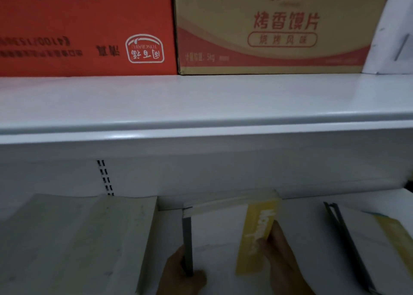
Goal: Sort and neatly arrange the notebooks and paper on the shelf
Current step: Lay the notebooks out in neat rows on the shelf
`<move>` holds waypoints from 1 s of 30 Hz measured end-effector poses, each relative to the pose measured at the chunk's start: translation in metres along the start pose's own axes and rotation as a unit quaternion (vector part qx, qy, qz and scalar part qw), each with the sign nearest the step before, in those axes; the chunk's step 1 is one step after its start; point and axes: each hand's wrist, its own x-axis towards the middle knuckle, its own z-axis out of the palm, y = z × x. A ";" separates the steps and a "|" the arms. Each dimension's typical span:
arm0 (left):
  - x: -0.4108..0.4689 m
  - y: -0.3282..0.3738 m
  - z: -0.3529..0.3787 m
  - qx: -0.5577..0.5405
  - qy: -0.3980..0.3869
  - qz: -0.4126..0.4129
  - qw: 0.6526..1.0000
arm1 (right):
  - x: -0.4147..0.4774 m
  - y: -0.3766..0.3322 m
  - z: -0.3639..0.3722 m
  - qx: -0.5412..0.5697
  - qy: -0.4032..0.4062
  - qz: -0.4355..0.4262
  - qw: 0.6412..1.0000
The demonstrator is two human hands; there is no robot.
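**Both hands on the notebook stack, lower shelf**

I'm holding a stack of notebooks [232,227] between both hands, low in frame over the lower shelf [301,216]. My left hand [181,274] is coming up from the bottom edge, fingers [197,276] curling round the dark grey spine edge at the stack's left side; closed on it. My right hand [283,256] is reaching in at a slant from the lower right, thumb pressing the yellow band on the cover, rest of the fingers hidden behind the stack; gripping it.

The stack is tilting, far edge raised, page edges showing along the top. Pale paper pile [78,238] lying flat just to the left. Another notebook [368,245] with a dark spine is lying to the right, apart from mine.

Upper shelf [201,106] is carrying a red carton [85,26] and a tan carton [279,26], side by side.
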 end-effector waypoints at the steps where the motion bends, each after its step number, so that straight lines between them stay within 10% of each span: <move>1: 0.002 0.003 -0.002 0.014 -0.020 0.010 1.000 | 0.000 0.003 -0.007 -0.026 -0.019 -0.004 0.999; 10: 0.004 0.015 -0.006 -0.021 -0.021 -0.022 0.999 | 0.018 -0.019 -0.026 -0.229 -0.121 0.025 0.966; 18: -0.019 0.005 -0.023 0.096 0.106 0.052 0.988 | 0.052 0.000 -0.009 -0.185 -0.062 0.346 0.918; 21: -0.031 -0.003 -0.033 0.300 0.046 0.221 0.927 | 0.053 0.016 0.005 -0.204 -0.036 0.383 0.900; 30: -0.020 0.005 -0.038 0.598 -0.066 0.185 0.777 | 0.074 0.035 0.058 -0.246 -0.098 0.350 0.898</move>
